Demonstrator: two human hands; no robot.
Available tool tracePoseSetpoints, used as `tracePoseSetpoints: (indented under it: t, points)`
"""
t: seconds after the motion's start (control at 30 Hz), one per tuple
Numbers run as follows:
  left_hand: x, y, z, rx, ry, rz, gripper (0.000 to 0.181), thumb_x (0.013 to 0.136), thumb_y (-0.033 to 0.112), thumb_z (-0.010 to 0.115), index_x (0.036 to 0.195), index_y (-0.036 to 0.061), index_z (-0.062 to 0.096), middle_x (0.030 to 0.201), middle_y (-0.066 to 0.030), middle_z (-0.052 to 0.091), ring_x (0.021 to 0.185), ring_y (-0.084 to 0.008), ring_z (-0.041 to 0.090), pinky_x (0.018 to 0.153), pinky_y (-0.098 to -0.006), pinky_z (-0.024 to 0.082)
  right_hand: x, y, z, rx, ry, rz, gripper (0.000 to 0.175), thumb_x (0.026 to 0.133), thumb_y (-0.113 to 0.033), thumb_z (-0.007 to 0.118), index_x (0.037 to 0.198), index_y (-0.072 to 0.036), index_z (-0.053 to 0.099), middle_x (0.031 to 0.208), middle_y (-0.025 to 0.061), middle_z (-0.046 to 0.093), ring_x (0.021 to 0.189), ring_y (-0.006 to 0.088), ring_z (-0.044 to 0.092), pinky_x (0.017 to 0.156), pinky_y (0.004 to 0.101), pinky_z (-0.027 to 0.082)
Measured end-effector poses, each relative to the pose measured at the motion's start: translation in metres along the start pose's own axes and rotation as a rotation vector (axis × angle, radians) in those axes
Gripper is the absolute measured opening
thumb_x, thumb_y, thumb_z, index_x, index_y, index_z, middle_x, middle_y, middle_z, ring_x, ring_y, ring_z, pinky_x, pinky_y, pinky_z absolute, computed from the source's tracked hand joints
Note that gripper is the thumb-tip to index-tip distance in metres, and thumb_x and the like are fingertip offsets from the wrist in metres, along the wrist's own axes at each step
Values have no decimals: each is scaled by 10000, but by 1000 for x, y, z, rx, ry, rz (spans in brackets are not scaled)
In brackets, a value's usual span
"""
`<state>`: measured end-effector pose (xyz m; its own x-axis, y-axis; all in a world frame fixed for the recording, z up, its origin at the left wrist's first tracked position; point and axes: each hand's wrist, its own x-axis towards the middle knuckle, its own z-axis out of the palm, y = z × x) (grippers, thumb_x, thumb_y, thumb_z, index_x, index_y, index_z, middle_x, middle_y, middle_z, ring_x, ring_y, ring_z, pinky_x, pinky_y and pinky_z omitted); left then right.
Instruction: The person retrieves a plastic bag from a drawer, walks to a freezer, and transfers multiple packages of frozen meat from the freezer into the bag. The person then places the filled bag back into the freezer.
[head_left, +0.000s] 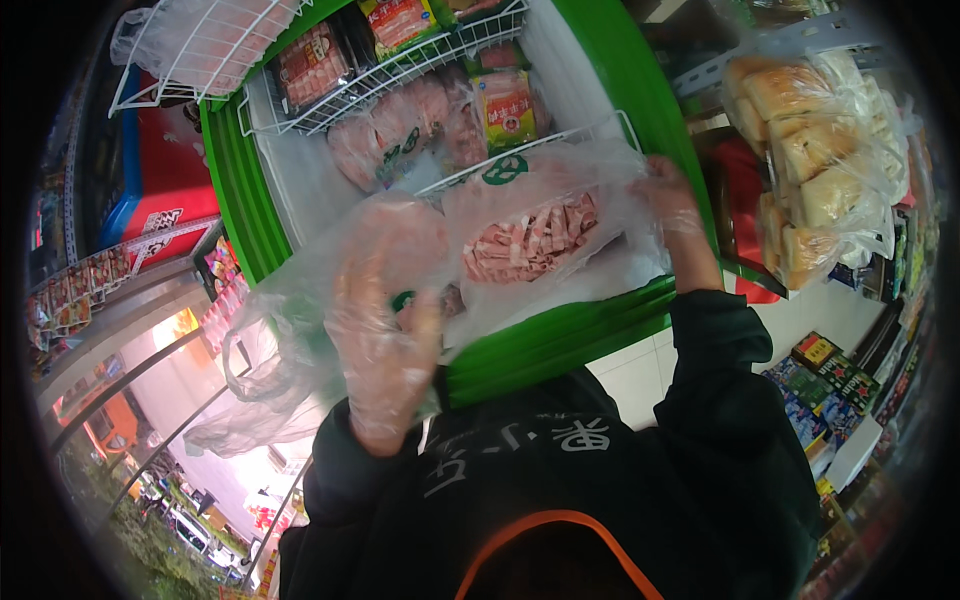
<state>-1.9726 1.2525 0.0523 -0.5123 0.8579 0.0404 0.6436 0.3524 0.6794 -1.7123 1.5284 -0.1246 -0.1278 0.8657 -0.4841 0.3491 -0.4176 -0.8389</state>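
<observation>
At the near end of a green-rimmed chest freezer (562, 330), a clear plastic bag (615, 169) lies spread with thin meat rolls (529, 240) in it. My right hand (670, 196) pinches this bag's right side; clear plastic shows around the wrist. Thin clear plastic also covers my left hand (382, 337), blurred over the freezer's left front. Its thumb and fingers stand apart beside another bag of pink meat (397, 229), and whether it grips anything is unclear. A loose clear plastic bag (277, 382) trails left of that hand, outside the freezer.
White wire baskets (405, 67) hold packaged meat at the freezer's far end. More bagged meat (390, 131) and a yellow-red packet (506, 109) lie below. Bagged bread (802, 150) hangs over from a rack at right. Drink cartons (825, 382) sit low at right.
</observation>
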Motion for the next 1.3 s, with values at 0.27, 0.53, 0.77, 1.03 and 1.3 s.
tracePoseSetpoints:
  t: [0.27,0.53,0.77,1.03,1.3]
  points:
    - [93,32,153,511,-271,359,676,780,166,742,1391,58,473,1325,-228,518,1141,-395,572,940,-453,481,-4,-16,2,-69,-207,69,586,730,-28,548,1314,22,543,917,76,636,729,160,604,660,304,500]
    - [165,-120,172,-355,-763,-251,211,884,240,619,821,49,681,727,-34,609,698,-136,541,650,-312,439,6,30,-33,617,-259,271,548,744,-64,473,1275,18,580,969,87,660,876,206,646,760,329,510]
    - [178,-164,197,-569,-756,-590,347,913,410,683,928,65,645,722,1,535,656,-125,474,629,-305,408,-29,-14,-7,-780,198,-427,402,781,-101,596,1177,-29,618,987,151,649,941,281,635,784,383,507]
    - [182,-198,196,-1060,-842,-828,466,858,526,718,967,78,651,735,-7,595,605,-143,555,528,-320,451,-35,-2,64,-1339,46,-1079,410,784,-106,616,1190,-55,638,1006,149,663,924,313,646,765,436,508]
    - [204,-125,169,268,-551,-230,604,833,500,735,1211,42,626,990,-171,690,835,-352,655,743,-405,522,36,22,51,59,-215,198,273,926,-271,609,1073,-63,709,759,18,659,668,153,625,633,320,512]
